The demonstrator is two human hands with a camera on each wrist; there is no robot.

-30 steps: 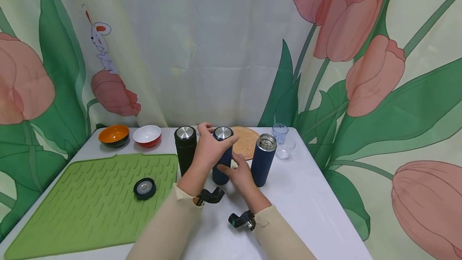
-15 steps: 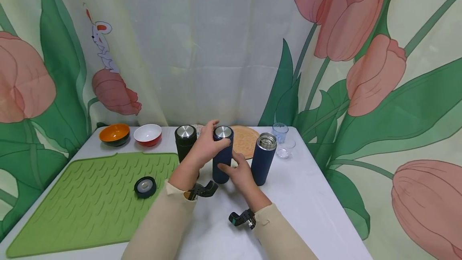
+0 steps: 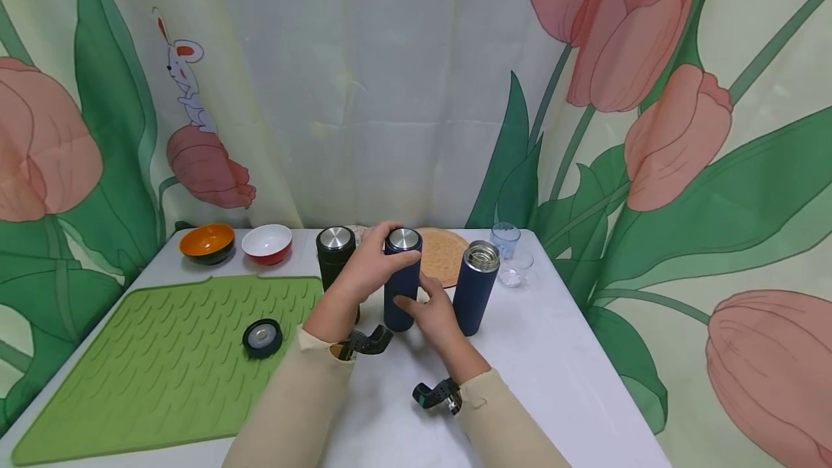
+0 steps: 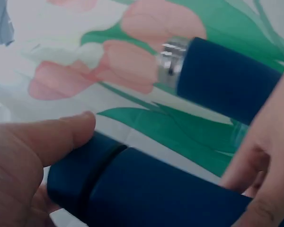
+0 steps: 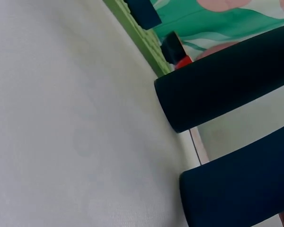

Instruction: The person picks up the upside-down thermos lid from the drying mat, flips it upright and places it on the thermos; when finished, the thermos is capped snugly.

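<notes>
A capped dark blue thermos (image 3: 401, 291) stands upright mid-table. My left hand (image 3: 380, 255) curls over its steel-topped cap (image 3: 404, 239) from the left and grips it. My right hand (image 3: 416, 295) holds the lower body from the front right. In the left wrist view my thumb (image 4: 47, 137) lies on the cap just above its seam, with the thermos body (image 4: 170, 194) across the frame and my right hand's fingers (image 4: 270, 156) beside it. The right wrist view shows the thermos base (image 5: 241, 189) on the white table.
A black thermos (image 3: 334, 258) stands just left; an open blue thermos (image 3: 474, 295) stands just right. Behind them lie a cork trivet (image 3: 447, 255) and two clear glasses (image 3: 505, 238). A loose lid (image 3: 262, 338) sits on the green mat (image 3: 162, 367). Two bowls (image 3: 206, 240) stand at the back left.
My left forearm has swung a little to the left and the hand has shifted round the cap. The thermos and my right hand stay in place.
</notes>
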